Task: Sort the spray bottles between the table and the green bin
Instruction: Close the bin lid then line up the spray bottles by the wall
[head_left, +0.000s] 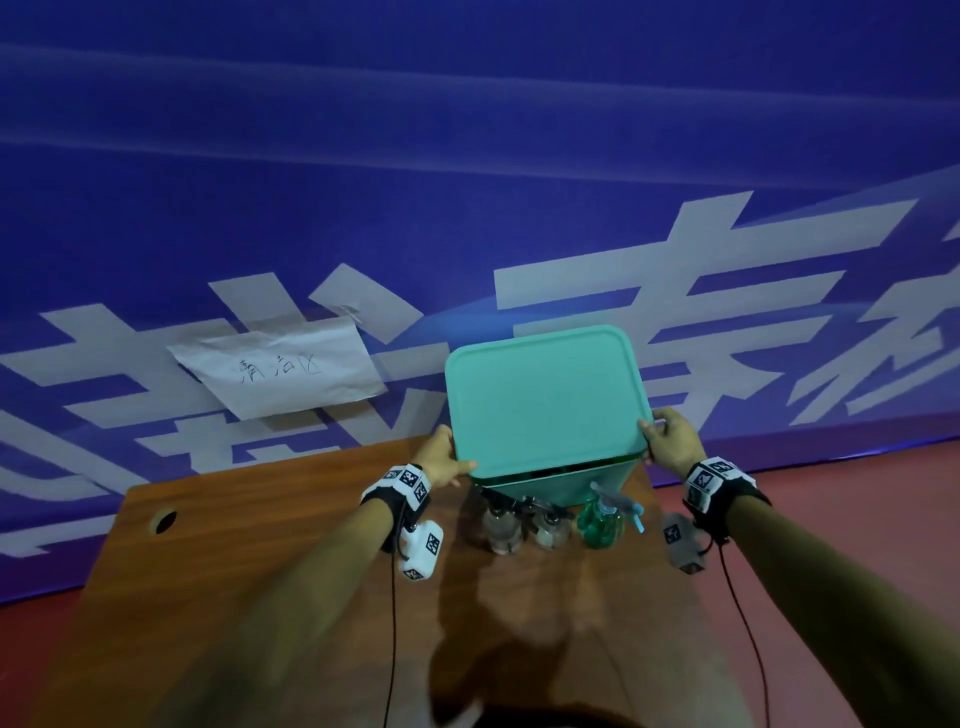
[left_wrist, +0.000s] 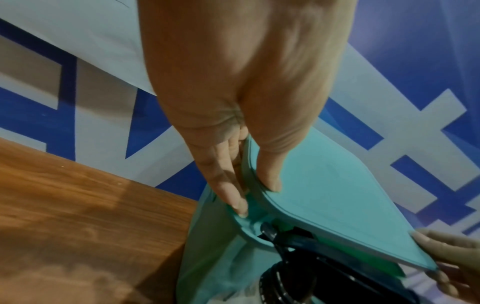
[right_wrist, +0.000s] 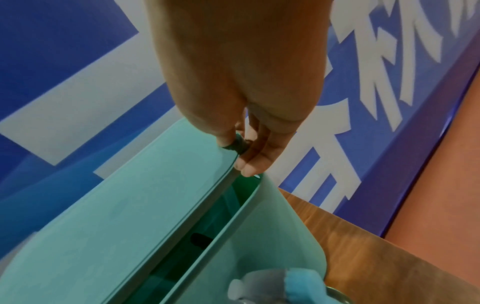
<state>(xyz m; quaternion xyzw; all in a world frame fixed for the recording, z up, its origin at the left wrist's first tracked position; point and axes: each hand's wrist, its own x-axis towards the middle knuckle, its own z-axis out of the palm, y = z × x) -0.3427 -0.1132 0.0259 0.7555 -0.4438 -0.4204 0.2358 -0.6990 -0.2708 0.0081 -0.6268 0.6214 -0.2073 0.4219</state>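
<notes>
A green bin (head_left: 561, 480) stands at the far edge of the wooden table (head_left: 249, 561). Its green lid (head_left: 545, 400) is tilted up at the near side, leaving a gap. My left hand (head_left: 441, 460) pinches the lid's left edge (left_wrist: 253, 181), thumb on top. My right hand (head_left: 670, 441) pinches the right edge (right_wrist: 233, 150). Three spray bottles stand in front of the bin: two clear ones with dark heads (head_left: 501, 525) (head_left: 548, 525) and a green one with a blue trigger (head_left: 602, 519). Dark spray heads (left_wrist: 285, 242) show inside the bin.
A blue banner with white characters (head_left: 467, 182) hangs right behind the table, with a paper note (head_left: 280, 371) taped on it. The table has a cable hole (head_left: 165, 521) at the left. Red floor (head_left: 857, 519) lies to the right.
</notes>
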